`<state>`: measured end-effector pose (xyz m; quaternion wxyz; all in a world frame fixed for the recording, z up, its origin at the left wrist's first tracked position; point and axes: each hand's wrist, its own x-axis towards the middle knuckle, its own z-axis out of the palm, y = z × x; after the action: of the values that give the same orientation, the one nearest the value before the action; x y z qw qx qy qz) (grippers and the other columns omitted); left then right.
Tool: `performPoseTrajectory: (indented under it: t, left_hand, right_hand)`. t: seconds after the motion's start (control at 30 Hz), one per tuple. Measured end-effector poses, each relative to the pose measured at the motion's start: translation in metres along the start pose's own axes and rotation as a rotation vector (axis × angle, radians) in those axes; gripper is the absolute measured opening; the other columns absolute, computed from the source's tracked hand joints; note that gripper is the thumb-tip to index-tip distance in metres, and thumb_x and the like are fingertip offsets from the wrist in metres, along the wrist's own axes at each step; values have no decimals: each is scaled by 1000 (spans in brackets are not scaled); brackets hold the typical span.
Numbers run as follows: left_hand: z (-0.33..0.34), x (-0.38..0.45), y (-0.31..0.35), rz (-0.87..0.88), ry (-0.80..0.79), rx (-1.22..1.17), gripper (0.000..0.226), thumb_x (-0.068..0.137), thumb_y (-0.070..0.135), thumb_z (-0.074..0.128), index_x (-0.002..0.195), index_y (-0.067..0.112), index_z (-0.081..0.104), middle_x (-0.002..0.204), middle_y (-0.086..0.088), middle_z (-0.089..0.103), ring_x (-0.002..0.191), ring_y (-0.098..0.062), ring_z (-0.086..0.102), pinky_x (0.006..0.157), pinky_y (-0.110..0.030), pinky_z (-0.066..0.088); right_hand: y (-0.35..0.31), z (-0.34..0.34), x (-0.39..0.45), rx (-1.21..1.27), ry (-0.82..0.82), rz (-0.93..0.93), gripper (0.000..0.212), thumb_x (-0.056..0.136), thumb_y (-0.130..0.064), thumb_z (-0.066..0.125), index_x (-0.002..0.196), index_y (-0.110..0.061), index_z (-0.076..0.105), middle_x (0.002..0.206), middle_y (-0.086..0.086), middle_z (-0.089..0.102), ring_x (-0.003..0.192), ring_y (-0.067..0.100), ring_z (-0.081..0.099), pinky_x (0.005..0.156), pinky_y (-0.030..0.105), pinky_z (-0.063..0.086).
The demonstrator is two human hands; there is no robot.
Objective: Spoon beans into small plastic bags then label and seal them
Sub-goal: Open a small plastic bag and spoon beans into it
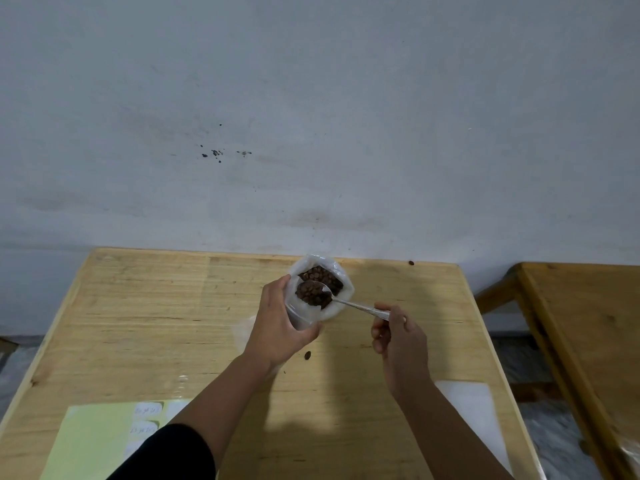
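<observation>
Green label sheet (pixel 93 441) lies on wooden table (pixel 156 306) against grey wall (pixel 311 116).

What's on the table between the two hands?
One loose bean on bare wood, between left hand and right hand, in the head view.

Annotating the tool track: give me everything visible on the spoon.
The spoon looks like shiny silver metal, with a slim handle and an oval bowl. The bowl is heaped with dark brown beans and sits over the open mouth of the white plastic bag. The handle slants down and right into the right hand, which pinches its end. Whether the bowl touches the bag is unclear.
</observation>
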<state>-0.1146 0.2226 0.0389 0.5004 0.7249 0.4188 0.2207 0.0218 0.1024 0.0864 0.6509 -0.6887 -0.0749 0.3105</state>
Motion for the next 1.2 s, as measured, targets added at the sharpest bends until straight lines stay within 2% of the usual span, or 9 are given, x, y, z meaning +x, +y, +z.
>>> performPoseTrajectory:
  t: [0.23,0.37,0.5,0.7,0.8,0.87,1.0,1.1,1.2]
  left_hand:
    - [1,-3,4,16,-8,-13,96,67,36,82,141,25,23,131,17,28,119,-1,36,90,-13,32]
    - [0,-3,5,32,-10,7,96,66,35,83,141,23,24,133,14,29,118,-2,36,90,-14,33]
    - [0,-4,7,53,12,41,97,65,36,83,142,20,26,131,13,28,119,-2,35,94,-17,32]
    - [8,-9,5,51,47,72,99,62,35,85,141,18,28,131,12,30,118,0,34,91,-8,28]
    - [12,-12,4,45,70,95,99,62,35,85,141,17,29,131,11,29,118,1,33,94,-8,26]
    - [14,-13,3,36,80,110,99,62,34,85,142,17,29,133,10,30,119,2,33,94,-5,25]
    - [19,-17,4,26,105,130,99,62,30,86,142,16,29,134,6,32,118,2,33,89,5,23]
    - [20,-22,10,22,119,116,101,61,31,86,142,16,28,132,9,31,118,3,33,89,8,23]
    - [22,-27,20,35,129,111,103,57,48,79,141,17,28,131,10,31,117,6,33,90,7,23]
  right_hand:
    - [-3,-7,-10,-50,-68,-99,28,99,-14,38,95,-8,65,72,10,54,58,10,51,41,20,37]
    - [-2,-18,-11,7,35,-86,23,96,-16,44,100,-9,66,73,9,61,60,12,57,43,22,41]
    - [11,-33,-4,4,150,-56,16,92,-5,51,99,-8,66,82,10,69,70,15,64,48,23,47]
    - [44,-52,28,-238,249,2,13,90,-12,55,96,-15,65,83,-2,72,77,13,67,62,29,54]
    - [54,-54,45,-441,272,1,13,88,-19,56,96,-18,66,81,-5,70,75,14,64,68,31,51]
    - [57,-53,52,-546,250,-2,17,88,-21,56,102,-16,65,83,0,69,76,19,64,69,28,48]
    - [56,-50,58,-676,218,-24,19,88,-22,58,103,-12,65,83,-2,64,79,14,57,72,21,35]
    - [50,-46,56,-745,217,-129,21,87,-20,60,103,-8,67,92,5,68,87,20,60,73,21,34]
    - [31,-31,45,-689,30,-209,17,89,-25,59,98,-17,70,83,-7,67,78,7,61,67,9,37]
